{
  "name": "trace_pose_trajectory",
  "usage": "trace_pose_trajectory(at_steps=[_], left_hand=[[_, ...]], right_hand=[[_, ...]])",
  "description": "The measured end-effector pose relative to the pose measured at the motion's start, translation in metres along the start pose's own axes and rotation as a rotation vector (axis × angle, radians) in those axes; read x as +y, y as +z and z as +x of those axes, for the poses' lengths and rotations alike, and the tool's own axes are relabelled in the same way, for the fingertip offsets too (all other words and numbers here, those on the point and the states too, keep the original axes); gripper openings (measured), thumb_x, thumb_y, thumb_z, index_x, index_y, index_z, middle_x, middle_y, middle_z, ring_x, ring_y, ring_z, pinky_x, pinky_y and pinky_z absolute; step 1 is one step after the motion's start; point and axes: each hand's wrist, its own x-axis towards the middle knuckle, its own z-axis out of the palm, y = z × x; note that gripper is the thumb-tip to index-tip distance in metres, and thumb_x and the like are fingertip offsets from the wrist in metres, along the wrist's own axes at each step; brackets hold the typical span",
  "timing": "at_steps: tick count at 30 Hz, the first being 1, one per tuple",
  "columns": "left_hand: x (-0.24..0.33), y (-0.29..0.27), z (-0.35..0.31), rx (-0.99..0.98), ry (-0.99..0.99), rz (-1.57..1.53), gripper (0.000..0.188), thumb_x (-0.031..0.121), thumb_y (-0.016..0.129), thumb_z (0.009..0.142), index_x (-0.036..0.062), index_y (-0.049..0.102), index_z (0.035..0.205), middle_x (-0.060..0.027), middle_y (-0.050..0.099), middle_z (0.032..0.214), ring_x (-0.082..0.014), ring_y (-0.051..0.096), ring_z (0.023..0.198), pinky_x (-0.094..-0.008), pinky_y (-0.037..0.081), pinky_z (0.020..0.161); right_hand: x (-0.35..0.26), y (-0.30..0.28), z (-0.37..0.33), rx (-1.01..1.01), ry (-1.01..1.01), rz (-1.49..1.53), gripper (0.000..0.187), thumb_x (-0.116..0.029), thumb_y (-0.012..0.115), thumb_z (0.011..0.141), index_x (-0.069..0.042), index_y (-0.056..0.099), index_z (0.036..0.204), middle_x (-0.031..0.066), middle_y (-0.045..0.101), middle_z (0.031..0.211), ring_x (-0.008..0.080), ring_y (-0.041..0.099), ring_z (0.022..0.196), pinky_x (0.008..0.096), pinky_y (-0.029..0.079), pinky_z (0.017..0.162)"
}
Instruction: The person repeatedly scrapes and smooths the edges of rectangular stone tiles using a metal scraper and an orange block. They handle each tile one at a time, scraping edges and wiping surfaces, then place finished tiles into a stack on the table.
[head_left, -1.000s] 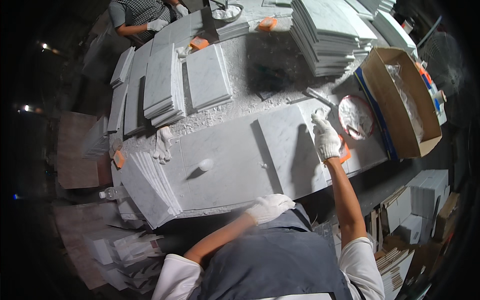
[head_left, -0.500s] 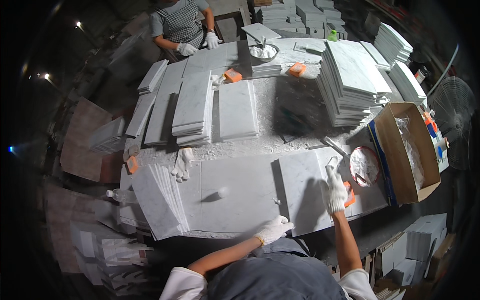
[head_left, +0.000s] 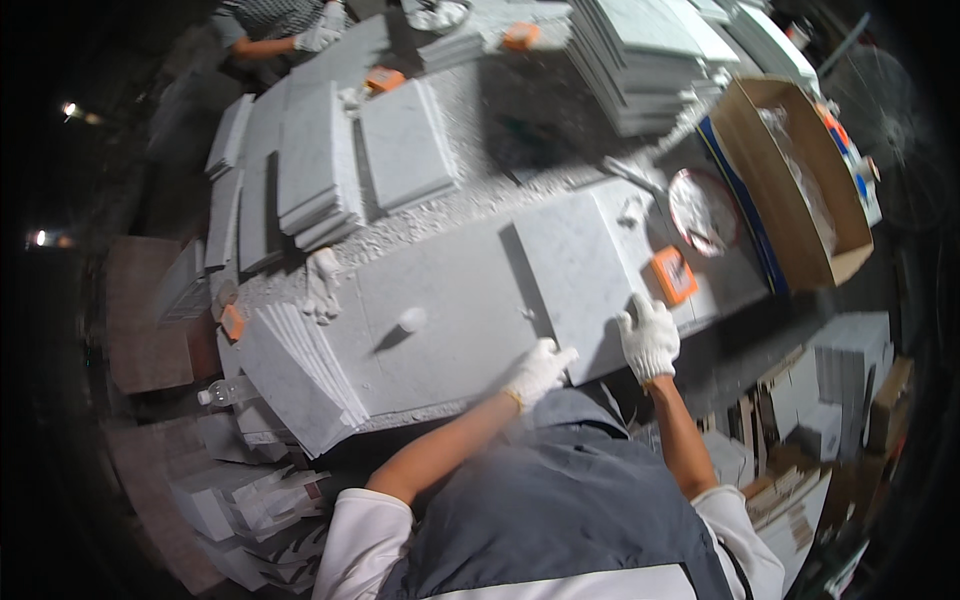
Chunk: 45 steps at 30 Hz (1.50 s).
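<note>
A pale grey-veined marble tile [head_left: 578, 265] lies on wider grey slabs [head_left: 450, 290] in front of me. My left hand [head_left: 541, 371], in a white knit glove, is closed on its near left corner. At the near right edge, my gloved right hand [head_left: 650, 342] holds the same tile, thumb on top; some of the fingertips are hidden. Just beyond that hand sits an orange box-like tool [head_left: 673, 275]. Farther back is a red-rimmed bowl of white paste [head_left: 703, 212] with a flat tool beside it.
An open cardboard box [head_left: 790, 180] stands at right. Fanned tiles [head_left: 300, 375] lie at left, near a loose white glove [head_left: 322, 285] and a plastic bottle [head_left: 225, 392]. Taller tile stacks [head_left: 635, 60] stand behind. Across the table, a co-worker's gloved hand [head_left: 322, 32] shows.
My right hand has slid toward me along the tile's right edge to its near corner. The left hand stays at the near left corner. The view has tilted down.
</note>
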Motion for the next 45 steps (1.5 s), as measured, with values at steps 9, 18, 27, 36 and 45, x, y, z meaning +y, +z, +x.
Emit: trace_pose_trajectory(at_steps=[9, 18, 27, 36, 45], left_hand=[[-0.010, -0.030, 0.007, 0.078, -0.092, 0.060, 0.066, 0.045, 0.073, 0.095, -0.0052, 0.052, 0.132, -0.0182, 0.058, 0.130, -0.0215, 0.051, 0.124, -0.0369, 0.042, 0.107], [0.035, -0.013, -0.041, 0.211, -0.088, -0.212, 0.078, 0.056, 0.067, 0.098, -0.0085, 0.056, 0.141, -0.0205, 0.062, 0.140, -0.0260, 0.053, 0.134, -0.0369, 0.038, 0.114], [0.053, -0.034, -0.046, 0.321, 0.103, -0.029, 0.057, 0.043, 0.069, 0.101, -0.0051, 0.065, 0.131, -0.0126, 0.069, 0.125, -0.0172, 0.060, 0.117, -0.0342, 0.045, 0.105], [0.087, -0.132, -0.083, 0.421, 0.471, -0.226, 0.042, 0.027, 0.074, 0.099, -0.0055, 0.067, 0.125, -0.0052, 0.074, 0.108, -0.0113, 0.065, 0.095, -0.0256, 0.052, 0.091], [0.103, -0.257, -0.097, 0.663, 0.611, -0.255, 0.041, 0.039, 0.081, 0.093, 0.0056, 0.074, 0.114, 0.0030, 0.071, 0.102, -0.0073, 0.061, 0.093, -0.0248, 0.048, 0.088]], right_hand=[[0.008, 0.005, -0.023, -0.247, 0.255, 0.658, 0.035, -0.036, 0.062, 0.096, -0.020, 0.075, 0.124, 0.0191, 0.074, 0.118, 0.0344, 0.071, 0.107, 0.0402, 0.054, 0.095], [0.032, 0.008, -0.017, -0.387, 0.020, 0.679, 0.046, -0.025, 0.063, 0.105, 0.003, 0.061, 0.141, 0.0180, 0.068, 0.137, 0.0253, 0.065, 0.123, 0.0326, 0.048, 0.108], [-0.056, -0.025, -0.013, -0.370, 0.424, 1.313, 0.019, -0.022, 0.064, 0.103, -0.005, 0.070, 0.097, -0.0041, 0.061, 0.078, 0.0043, 0.050, 0.064, 0.0221, 0.040, 0.055], [-0.165, 0.002, 0.027, -0.315, 0.086, 1.449, 0.023, -0.024, 0.057, 0.108, -0.006, 0.070, 0.102, -0.0053, 0.060, 0.086, 0.0039, 0.052, 0.077, 0.0221, 0.043, 0.067], [-0.271, -0.002, 0.062, -0.332, -0.352, 1.278, 0.034, -0.027, 0.052, 0.112, -0.001, 0.066, 0.129, 0.0035, 0.068, 0.100, 0.0086, 0.060, 0.091, 0.0237, 0.050, 0.082]])
